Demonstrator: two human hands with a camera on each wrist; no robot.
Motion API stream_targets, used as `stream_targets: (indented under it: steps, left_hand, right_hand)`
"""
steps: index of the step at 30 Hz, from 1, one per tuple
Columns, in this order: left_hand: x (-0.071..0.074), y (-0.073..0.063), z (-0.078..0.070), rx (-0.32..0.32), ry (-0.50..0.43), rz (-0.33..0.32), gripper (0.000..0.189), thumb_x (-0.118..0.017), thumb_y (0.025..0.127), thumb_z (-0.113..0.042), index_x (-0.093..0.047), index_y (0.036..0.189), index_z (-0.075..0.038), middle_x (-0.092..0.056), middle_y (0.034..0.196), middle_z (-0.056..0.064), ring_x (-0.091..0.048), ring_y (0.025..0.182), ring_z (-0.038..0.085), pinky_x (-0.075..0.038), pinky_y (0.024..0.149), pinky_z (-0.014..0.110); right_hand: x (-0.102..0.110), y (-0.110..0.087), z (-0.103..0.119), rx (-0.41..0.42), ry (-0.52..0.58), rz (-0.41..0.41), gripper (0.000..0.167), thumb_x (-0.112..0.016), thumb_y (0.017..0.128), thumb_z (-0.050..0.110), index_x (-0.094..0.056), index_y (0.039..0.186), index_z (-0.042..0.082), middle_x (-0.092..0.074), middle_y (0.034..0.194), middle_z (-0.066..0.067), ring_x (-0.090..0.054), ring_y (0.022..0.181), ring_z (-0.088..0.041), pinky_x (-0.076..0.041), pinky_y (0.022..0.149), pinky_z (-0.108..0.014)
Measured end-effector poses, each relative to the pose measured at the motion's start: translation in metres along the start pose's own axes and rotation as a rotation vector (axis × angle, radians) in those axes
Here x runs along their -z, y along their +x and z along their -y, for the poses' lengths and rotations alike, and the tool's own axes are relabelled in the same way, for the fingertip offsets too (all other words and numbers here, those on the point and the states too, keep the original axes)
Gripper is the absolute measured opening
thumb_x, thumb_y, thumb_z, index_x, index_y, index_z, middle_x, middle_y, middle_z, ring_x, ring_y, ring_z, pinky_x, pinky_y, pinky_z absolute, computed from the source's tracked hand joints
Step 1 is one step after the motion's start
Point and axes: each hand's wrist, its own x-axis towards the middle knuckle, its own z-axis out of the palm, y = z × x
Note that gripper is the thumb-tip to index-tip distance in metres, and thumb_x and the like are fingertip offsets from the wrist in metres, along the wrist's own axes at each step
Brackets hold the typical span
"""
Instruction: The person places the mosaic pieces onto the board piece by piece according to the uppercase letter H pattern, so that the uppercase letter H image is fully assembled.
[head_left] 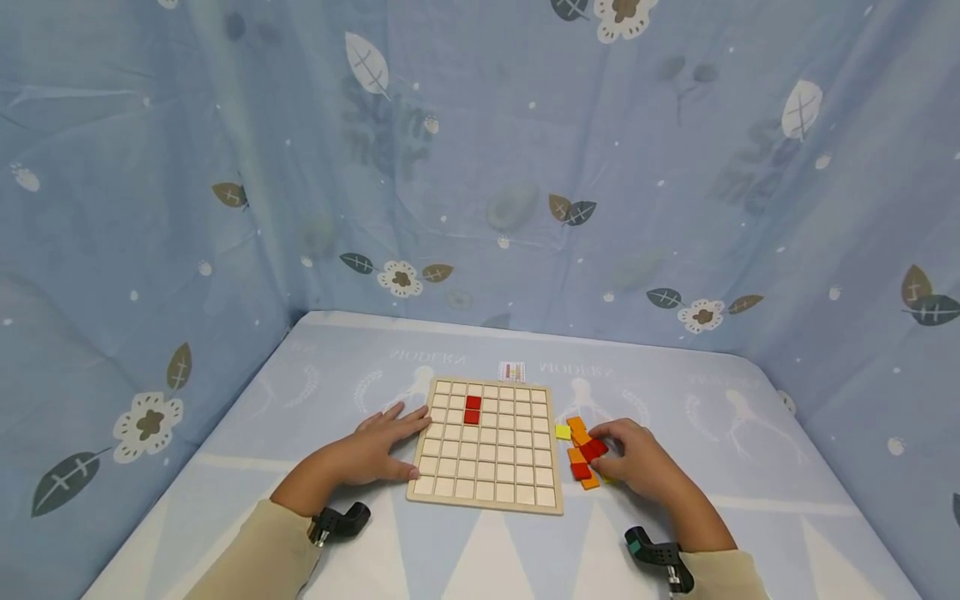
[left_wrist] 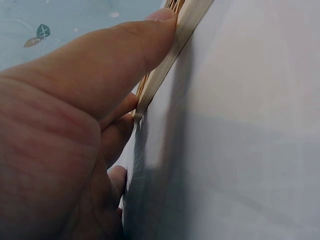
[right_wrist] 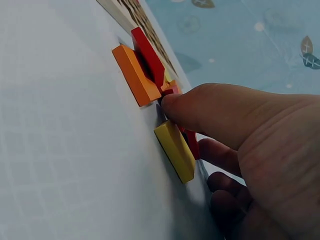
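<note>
A square wooden grid board [head_left: 486,452] lies on the table, with two red tiles [head_left: 472,409] in its upper left part, one above the other. Along the board's left edge rests my left hand [head_left: 378,447], its fingers spread and the thumb at the lower left corner. In the left wrist view the thumb [left_wrist: 130,47] lies against the wooden rim. To the right of the board, my right hand [head_left: 636,457] pinches a red tile [head_left: 594,450] between thumb and fingers over a small heap. Orange tiles [head_left: 576,423] and another red tile [head_left: 581,471] lie around it.
A yellow tile [head_left: 562,432] lies by the board's right edge, and another yellow tile [right_wrist: 175,152] is below the right thumb. Behind the board is a small printed card [head_left: 512,372]. Blue patterned curtains [head_left: 480,167] hang around the table.
</note>
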Motion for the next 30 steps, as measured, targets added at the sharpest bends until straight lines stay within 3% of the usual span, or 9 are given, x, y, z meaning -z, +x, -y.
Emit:
stream_targets:
  steps: [5,13,30]
  left_hand:
    - [-0.0005,0.0004,0.0011,0.006,0.008,-0.002,0.093,-0.083,0.087,-0.05,-0.039,0.164,-0.025,-0.02,0.176,-0.006,-0.001,0.163,0.038,-0.005,0.125,0.07]
    - [0.001,0.0002,0.0007,0.001,0.008,0.008,0.093,-0.082,0.088,-0.05,-0.038,0.165,-0.025,-0.019,0.176,-0.005,-0.001,0.163,0.039,-0.005,0.125,0.071]
    - [0.0018,-0.0019,-0.0014,-0.011,0.005,0.008,0.091,-0.082,0.089,-0.049,-0.038,0.164,-0.022,-0.02,0.176,-0.003,-0.002,0.163,0.041,-0.005,0.125,0.071]
  right_hand:
    - [-0.0005,0.0007,-0.002,0.003,-0.01,-0.003,0.033,-0.085,0.088,0.023,-0.073,0.119,0.019,-0.062,0.137,-0.008,-0.052,0.131,-0.035,-0.042,0.115,-0.062]
    - [0.0008,0.0021,-0.0047,0.005,0.001,0.008,0.035,-0.074,0.09,0.008,-0.073,0.123,0.019,-0.061,0.138,-0.008,-0.055,0.131,-0.034,-0.041,0.115,-0.062]
    - [-0.0009,0.0011,-0.004,-0.061,-0.006,-0.027,0.028,-0.081,0.091,0.015,-0.072,0.118,0.019,-0.064,0.122,-0.006,-0.057,0.109,-0.027,-0.052,0.105,-0.055]
